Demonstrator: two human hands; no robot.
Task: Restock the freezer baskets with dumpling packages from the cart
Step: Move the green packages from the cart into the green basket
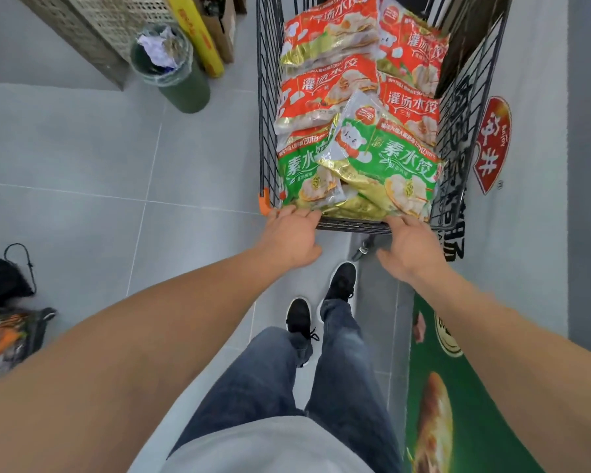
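Note:
A black wire cart stands ahead, piled with dumpling packages. Green packages lie at its near end; red packages fill the middle and far end. My left hand reaches to the cart's near rim by the orange corner guard, fingers stretched out and touching the rim and the edge of a green package. My right hand reaches to the rim's right side, fingers extended just under the green packages. Neither hand grips anything. No freezer basket is in view.
A green trash bin with paper stands far left beside a yellow roll and a lattice panel. A white freezer cabinet side with a red logo flanks the cart's right. A black bag lies at left. My feet stand behind the cart.

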